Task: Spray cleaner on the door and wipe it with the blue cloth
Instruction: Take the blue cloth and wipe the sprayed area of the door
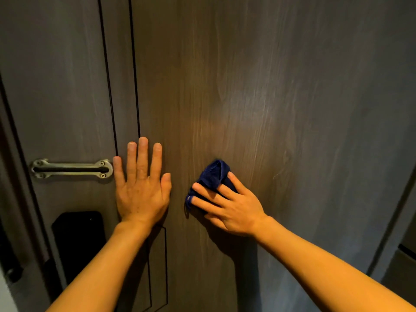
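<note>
A dark wood-grain door [258, 86] fills the view. My right hand [227, 203] presses a bunched blue cloth [213, 174] flat against the door at mid height, fingers spread over it. My left hand [140, 183] lies flat on the door to the left of the cloth, palm down, fingers apart, holding nothing. No spray bottle is in view.
A metal door guard latch [72, 168] is mounted just left of my left hand. Below it sits a black lock panel [78, 239]. Thin vertical grooves [135, 70] run down the door. The door frame edge [396, 221] shows at the right.
</note>
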